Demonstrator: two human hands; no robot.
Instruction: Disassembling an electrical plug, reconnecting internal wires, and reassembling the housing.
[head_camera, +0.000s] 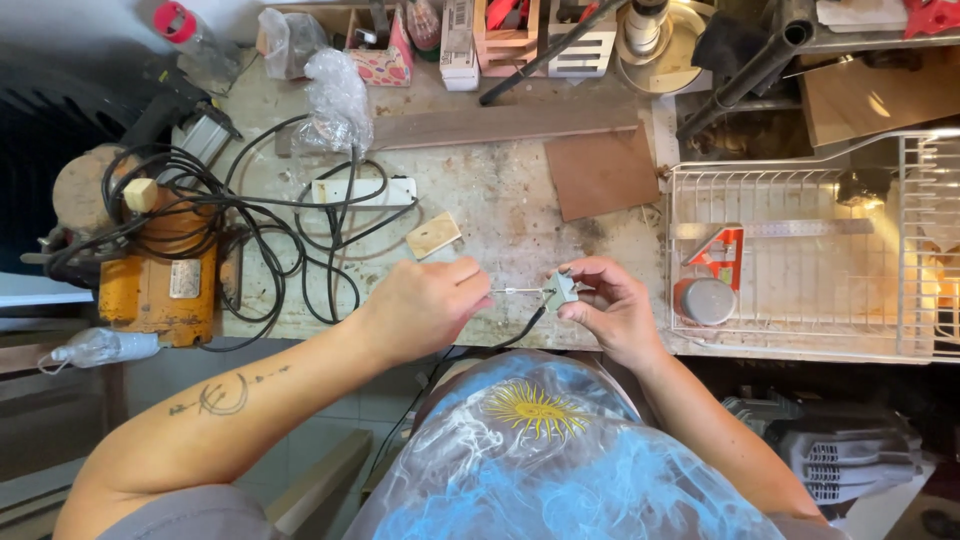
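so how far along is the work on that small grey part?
Done: cannot tell; nothing finished shows beside it.
In hand: the right hand pinches the small grey part over the front edge of the workbench, and the left hand holds a thin metal tool with its tip at the part. A black cable hangs just below.
Left: the tool is not yet withdrawn; the part is not yet set down.

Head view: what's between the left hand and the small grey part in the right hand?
A thin metal rod bridges them in the head view, running from the left hand to the small grey part pinched in the right hand.
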